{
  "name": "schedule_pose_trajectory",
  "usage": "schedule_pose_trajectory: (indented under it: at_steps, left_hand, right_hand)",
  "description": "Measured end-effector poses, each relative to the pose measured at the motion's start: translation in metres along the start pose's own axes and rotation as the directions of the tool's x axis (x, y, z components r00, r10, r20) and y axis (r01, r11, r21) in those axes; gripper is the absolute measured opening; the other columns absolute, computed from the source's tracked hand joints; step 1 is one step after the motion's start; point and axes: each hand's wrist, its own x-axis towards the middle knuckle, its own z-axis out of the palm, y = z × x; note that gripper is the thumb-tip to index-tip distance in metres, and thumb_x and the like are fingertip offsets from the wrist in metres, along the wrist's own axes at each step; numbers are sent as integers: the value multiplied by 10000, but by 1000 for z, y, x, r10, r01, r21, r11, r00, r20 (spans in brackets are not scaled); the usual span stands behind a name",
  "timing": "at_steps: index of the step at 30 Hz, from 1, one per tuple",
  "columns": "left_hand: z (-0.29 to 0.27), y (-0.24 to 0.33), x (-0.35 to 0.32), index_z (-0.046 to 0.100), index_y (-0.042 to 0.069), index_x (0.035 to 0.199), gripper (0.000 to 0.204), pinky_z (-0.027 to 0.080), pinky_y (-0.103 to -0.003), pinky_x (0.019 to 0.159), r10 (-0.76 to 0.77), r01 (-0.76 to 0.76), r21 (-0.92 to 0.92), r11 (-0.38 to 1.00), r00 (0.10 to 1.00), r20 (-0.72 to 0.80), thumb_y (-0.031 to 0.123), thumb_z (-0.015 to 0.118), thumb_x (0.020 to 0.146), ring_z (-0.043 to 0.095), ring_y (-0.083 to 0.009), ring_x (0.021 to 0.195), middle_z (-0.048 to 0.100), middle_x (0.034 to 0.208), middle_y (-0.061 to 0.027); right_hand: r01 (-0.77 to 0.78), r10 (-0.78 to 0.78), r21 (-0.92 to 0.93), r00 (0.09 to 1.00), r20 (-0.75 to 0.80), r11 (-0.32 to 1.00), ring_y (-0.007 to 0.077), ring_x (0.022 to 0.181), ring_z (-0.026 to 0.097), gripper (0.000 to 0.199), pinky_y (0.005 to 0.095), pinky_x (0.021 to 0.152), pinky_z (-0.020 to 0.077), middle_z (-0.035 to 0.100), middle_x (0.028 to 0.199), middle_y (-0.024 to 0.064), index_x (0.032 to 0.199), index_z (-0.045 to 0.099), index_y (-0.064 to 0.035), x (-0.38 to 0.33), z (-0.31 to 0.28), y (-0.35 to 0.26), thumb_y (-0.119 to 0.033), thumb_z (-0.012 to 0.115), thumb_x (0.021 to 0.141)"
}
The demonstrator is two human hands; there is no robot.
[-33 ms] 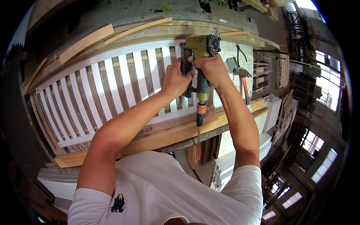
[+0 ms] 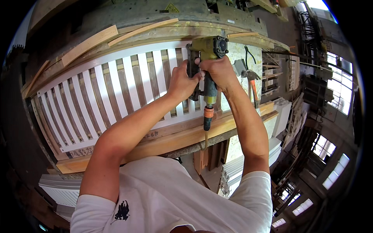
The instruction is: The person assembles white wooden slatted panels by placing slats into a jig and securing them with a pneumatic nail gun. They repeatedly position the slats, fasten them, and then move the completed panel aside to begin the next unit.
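Note:
A green and black air nail gun (image 2: 210,47) is between my two hands, over the right end of a white slatted panel (image 2: 129,79). My right hand (image 2: 221,72) wraps round its handle, thumb toward the magazine. Fingers of my left hand (image 2: 182,82) close on the dark magazine (image 2: 192,66) at the tool's left side. At the handle's near end, an orange coupling (image 2: 208,112) joins a thin air hose (image 2: 206,139) that hangs past the bench edge. My fingers partly hide the magazine, and what the nose touches cannot be made out.
To the right lie a hammer (image 2: 255,93) with an orange handle and dark pliers (image 2: 250,55). Loose wood strips (image 2: 90,46) rest along the far bench edge. A timber rail (image 2: 171,145) runs along the near edge. Stacked white panels (image 2: 64,192) stand at lower left.

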Motion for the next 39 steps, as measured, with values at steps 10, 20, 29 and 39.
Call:
schedule_pose_trajectory:
  at_steps: [10,20,29,39]
  left_hand:
    - [-6,-14,-3,554,-38,1086,291,492,-300,699,29,-31,-67,997,999,-26,128,648,866,615,-132,695,659,736,-64]
    - [-37,5,-22,561,-30,1091,307,497,-324,699,-27,26,-15,1000,997,-70,110,658,835,642,-176,708,672,751,-109]
    - [-43,-1,-22,556,-33,1126,323,493,-305,696,-63,62,-35,997,997,-51,90,650,843,619,-151,696,663,753,-91]
    - [-66,-1,-38,563,-16,1077,262,483,-280,686,-8,-6,-112,994,993,-120,82,644,848,582,-108,677,642,722,-57]
  right_hand:
    - [-16,18,99,1000,-12,995,148,466,529,74,285,451,436,571,590,85,807,628,74,-1,12,3,25,603,758]
    - [39,-41,72,999,34,997,142,461,521,35,289,436,421,573,592,73,763,621,40,-5,42,-3,22,622,793]
    - [-27,26,33,999,33,999,142,520,542,187,278,477,443,593,676,78,903,634,71,-6,48,-3,57,587,723]
    - [14,-18,37,994,104,999,142,481,531,63,287,459,431,585,628,76,812,630,59,-8,74,-5,34,600,762]
